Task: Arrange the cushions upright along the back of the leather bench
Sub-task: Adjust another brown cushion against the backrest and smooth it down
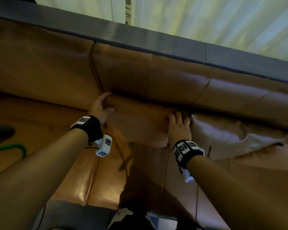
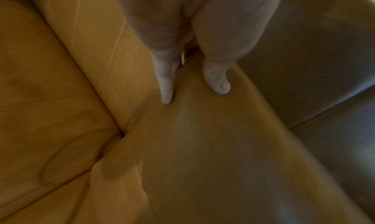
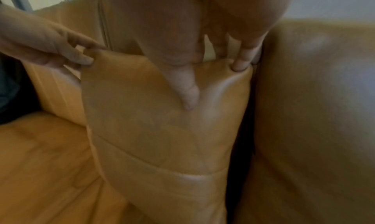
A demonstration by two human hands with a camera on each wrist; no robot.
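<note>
A tan leather cushion (image 1: 136, 123) stands upright against the bench backrest (image 1: 173, 77), its top edge towards me. My left hand (image 1: 103, 103) grips its top left corner, fingers behind and thumb in front. My right hand (image 1: 179, 120) grips the top right corner, fingers hooked over the edge. In the left wrist view my left hand (image 2: 194, 94) pinches the cushion (image 2: 213, 147). In the right wrist view my right hand (image 3: 215, 86) has its thumb on the cushion (image 3: 162, 131) front. A second, paler cushion (image 1: 231, 135) slumps just to the right.
The leather seat (image 1: 40, 122) stretches left and towards me. A dark ledge (image 1: 156, 42) tops the backrest, with pale curtains (image 1: 206, 17) behind. A green curved object (image 1: 15, 148) and a dark shape lie at the far left. A black and white shoe (image 1: 131, 216) is below.
</note>
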